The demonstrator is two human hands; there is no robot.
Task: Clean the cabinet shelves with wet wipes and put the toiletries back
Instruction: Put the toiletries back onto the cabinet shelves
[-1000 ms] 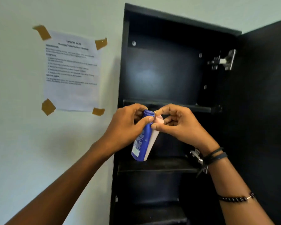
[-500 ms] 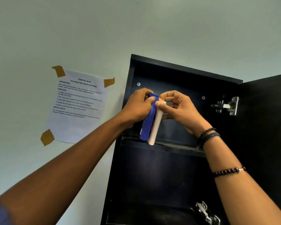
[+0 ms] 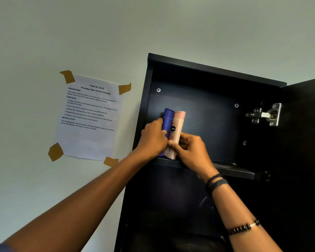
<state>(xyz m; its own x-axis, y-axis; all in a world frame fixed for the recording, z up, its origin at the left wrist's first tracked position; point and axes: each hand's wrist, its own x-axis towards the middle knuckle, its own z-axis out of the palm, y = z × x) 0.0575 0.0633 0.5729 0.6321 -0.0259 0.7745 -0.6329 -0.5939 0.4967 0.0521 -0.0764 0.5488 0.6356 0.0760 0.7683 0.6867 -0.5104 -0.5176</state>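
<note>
Blue bottle [image 3: 168,120] and pink bottle [image 3: 178,124] standing together.
Both are standing nearly upright, sides touching, at the left of the black cabinet's [image 3: 189,73] top shelf [image 3: 231,170].

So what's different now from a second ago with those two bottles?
The blue bottle and pink bottle went up and stand side by side on the top shelf. The left hand and right hand slid from the caps to the bodies. Unchanged: each hand still holds its bottle; the cabinet door stays open.
</note>
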